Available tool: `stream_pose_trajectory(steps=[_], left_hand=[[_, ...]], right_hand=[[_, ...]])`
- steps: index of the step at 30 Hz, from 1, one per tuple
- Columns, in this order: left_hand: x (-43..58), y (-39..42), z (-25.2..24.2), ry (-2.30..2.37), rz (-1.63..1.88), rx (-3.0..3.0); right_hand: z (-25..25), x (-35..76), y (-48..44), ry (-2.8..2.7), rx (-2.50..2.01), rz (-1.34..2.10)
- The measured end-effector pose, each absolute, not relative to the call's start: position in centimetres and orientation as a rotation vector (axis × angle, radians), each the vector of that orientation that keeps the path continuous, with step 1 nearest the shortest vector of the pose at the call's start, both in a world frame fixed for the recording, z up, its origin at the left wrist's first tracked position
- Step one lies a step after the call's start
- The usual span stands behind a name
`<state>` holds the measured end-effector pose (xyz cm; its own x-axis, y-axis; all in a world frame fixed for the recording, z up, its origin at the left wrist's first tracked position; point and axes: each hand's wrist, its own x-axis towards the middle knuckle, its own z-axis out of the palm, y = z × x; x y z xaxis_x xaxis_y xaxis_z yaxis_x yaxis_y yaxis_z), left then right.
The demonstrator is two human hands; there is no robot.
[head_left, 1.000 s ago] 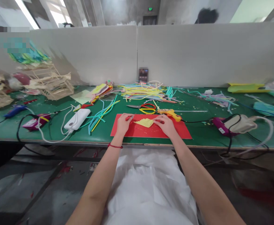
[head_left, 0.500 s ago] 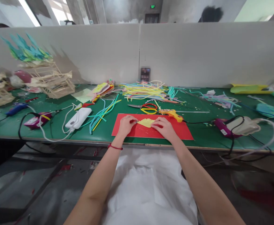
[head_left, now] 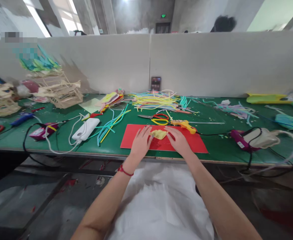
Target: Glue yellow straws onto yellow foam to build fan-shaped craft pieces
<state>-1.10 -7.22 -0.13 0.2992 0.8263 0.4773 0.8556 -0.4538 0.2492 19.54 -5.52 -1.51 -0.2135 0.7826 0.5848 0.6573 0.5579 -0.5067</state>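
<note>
A small yellow piece made of short straw bits lies on a red mat at the front of the green table. My left hand lies flat on the mat with fingers stretched out, its fingertips touching the left edge of the yellow piece. My right hand also rests flat with fingers extended, touching the piece's right edge. Both hands press in from either side. Just behind the mat lie a yellow glue gun and red-and-yellow scissors.
A heap of coloured straws sits behind the mat. Left are a white power bank with cables, loose teal straws and wooden stick models. Right is a purple glue gun with black cord. A grey partition backs the table.
Both hands have slid closer together and the yellow piece has been squeezed narrower between them. The left hand's fingers, curled before, now lie stretched out. The view has shifted slightly.
</note>
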Motion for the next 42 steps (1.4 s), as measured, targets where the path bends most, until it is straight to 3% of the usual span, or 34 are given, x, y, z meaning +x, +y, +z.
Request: stream_pose_trajectory(steps=[9,30,42], left_hand=[[0.5,-9.1,-0.4,-1.562,-0.464,-2.608],[0.4,-8.8,-0.6,-1.699,-0.474,-2.587],[-0.1,-7.6,0.2,-1.827,-1.021,-2.617]], right_hand=[[-2.2,19.3,-5.8,-2.287,-1.207,0.118],[-1.8,18.9,-6.2,-2.285,-1.268,0.052],[-3.0,20.0,-5.4,-1.86,-1.345,0.186]])
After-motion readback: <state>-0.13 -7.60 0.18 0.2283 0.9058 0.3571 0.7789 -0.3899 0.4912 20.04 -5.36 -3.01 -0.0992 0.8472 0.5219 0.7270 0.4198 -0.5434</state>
